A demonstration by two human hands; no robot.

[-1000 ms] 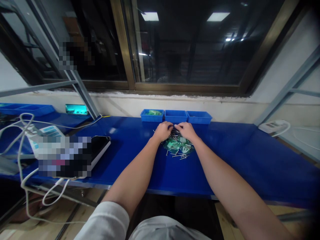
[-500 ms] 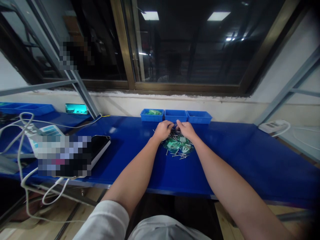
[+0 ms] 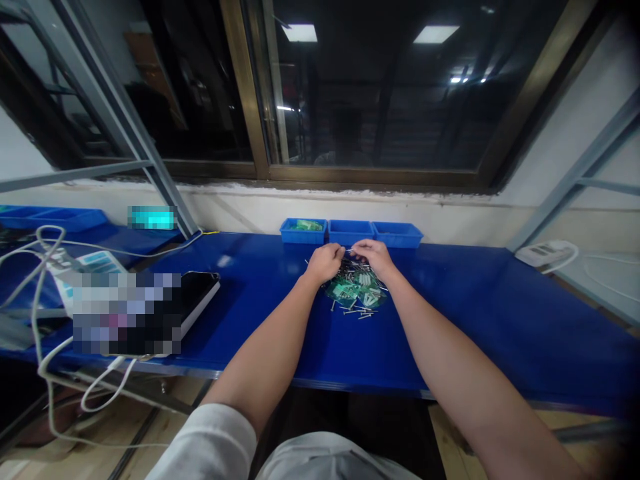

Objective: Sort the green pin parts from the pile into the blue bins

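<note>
Above the far part of a pile, my left hand (image 3: 325, 262) is closed, its thumb and fingers pinched at the end of a thin, light-coloured piece, perhaps a screw. My right hand (image 3: 373, 257) faces it, fingertips pinched on the same small piece. Beneath and between both hands lies the pile of metal screws (image 3: 356, 268), mixed with green and clear plastic packets (image 3: 350, 290). Several loose screws (image 3: 357, 311) are scattered at its near edge on the blue table (image 3: 250, 293).
Three blue bins stand behind the hands; the left bin (image 3: 303, 231) holds green packets. A dark phone-like device (image 3: 200, 287) lies at left among white cables (image 3: 47, 373). A white power strip (image 3: 543, 253) sits at far right.
My right hand's fingers have shifted slightly, and the thin piece between the fingertips shows more clearly. The left hand has hardly moved.
</note>
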